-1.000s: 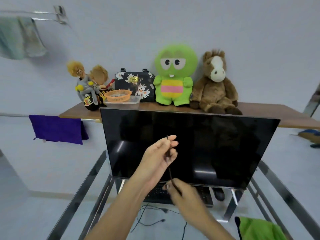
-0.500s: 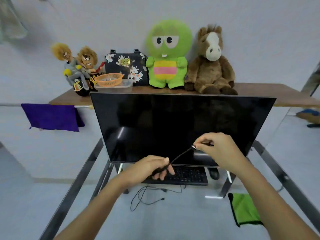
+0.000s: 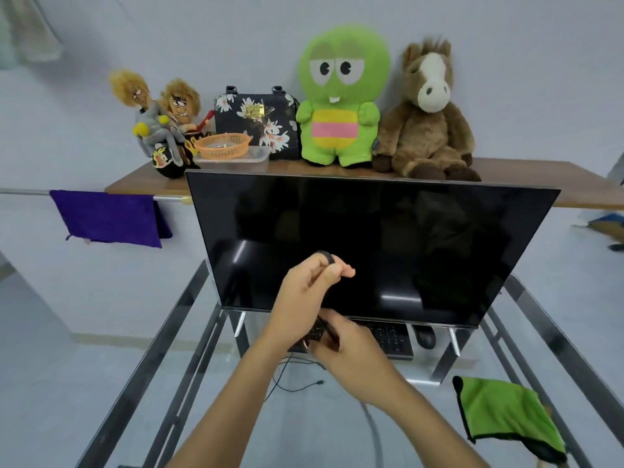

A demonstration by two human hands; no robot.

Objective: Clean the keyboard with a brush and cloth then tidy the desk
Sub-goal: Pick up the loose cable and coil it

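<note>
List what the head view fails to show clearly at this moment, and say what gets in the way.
- Keyboard: its left part is hidden behind both hands.
- Black cable: too thin to follow between left hand and right hand.
- Orange basket: contents too small.
- Brush: none visible anywhere.

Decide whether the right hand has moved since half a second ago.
Yes. The right hand dropped down and left, from in front of the monitor to the keyboard, below the left hand.

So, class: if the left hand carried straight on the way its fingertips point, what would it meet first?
Most likely the black monitor screen. The left hand, gripping a black cable, points up and forward at it, though the gap between them is unclear from one view.
</note>
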